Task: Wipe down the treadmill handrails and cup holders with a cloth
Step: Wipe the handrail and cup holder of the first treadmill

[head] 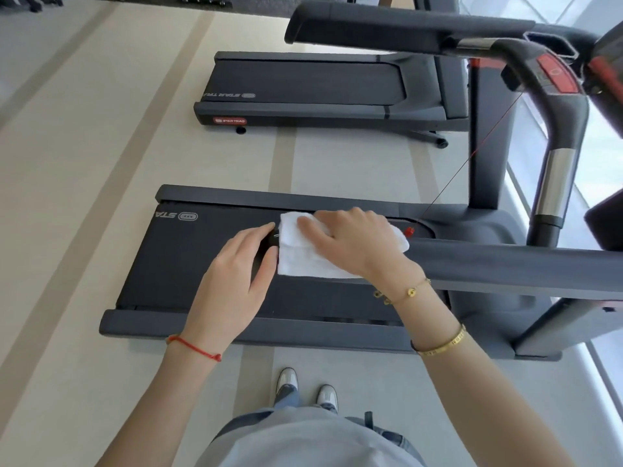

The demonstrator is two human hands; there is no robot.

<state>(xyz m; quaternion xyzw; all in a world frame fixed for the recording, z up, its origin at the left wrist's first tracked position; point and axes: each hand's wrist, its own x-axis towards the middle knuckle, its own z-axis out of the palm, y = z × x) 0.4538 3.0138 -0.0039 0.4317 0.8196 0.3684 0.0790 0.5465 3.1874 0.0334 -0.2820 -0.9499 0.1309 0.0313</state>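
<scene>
- Head view: a white folded cloth [313,251] is seen draped over the free end of the near padded handrail [505,267] of a Star Trac treadmill, which is approached from the side, with the running belt [188,264] below.
- The right hand [350,241] is laid flat on top of the cloth, fingers spread and pressed down rather than pinched, so that the fabric is wrapped over the rail's upper curve and pressure is carried along it.
- The left hand [236,281] is cupped loosely around the black end cap [269,242] of the rail, thumb and fingers partly closed on it; it is judged to be steadying the rail tip and keeping the cloth's edge from slipping off, though how firmly it is gripped cannot be told.
- The cloth is kept folded into a thick pad, probably so that a clean face is presented to the foam.
- The far handrail [364,28], the steel-banded grip bar [556,187] and the console with its red stop pad [556,74] are seen untouched; a red safety cord [468,163] runs down to a clip [409,231] lying just beside the cloth.
- Cup holders cannot be made out with certainty near the console.
- The job is judged to be at an early stage, with the near rail's end in hand.
- A second treadmill [320,89] stands well apart on the pale floor [101,163].
</scene>
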